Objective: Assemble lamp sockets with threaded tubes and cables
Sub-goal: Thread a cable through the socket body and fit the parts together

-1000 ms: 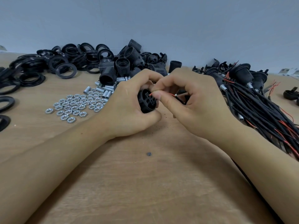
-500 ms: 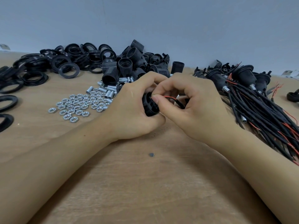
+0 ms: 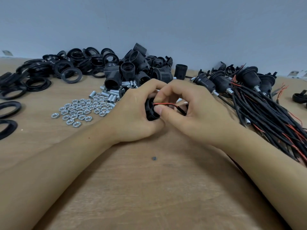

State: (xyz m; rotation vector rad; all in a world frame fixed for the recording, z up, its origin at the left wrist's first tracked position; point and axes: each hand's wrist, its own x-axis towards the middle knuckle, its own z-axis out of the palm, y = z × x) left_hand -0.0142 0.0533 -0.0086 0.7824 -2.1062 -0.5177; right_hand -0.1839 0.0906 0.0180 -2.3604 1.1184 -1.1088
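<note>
The left hand (image 3: 132, 113) curls round a black socket (image 3: 150, 110), holding it just above the surface (image 3: 149, 188) at centre. The right hand (image 3: 196, 112) pinches a red wire (image 3: 163, 104) between thumb and forefinger at the socket's mouth; a black cable (image 3: 180, 111) runs under its palm. Nuts (image 3: 79, 110) and short tubes (image 3: 111, 97) lie left of the hands, loose sockets and rings (image 3: 69, 75) behind, finished cabled sockets (image 3: 249, 83) to the right.
</note>
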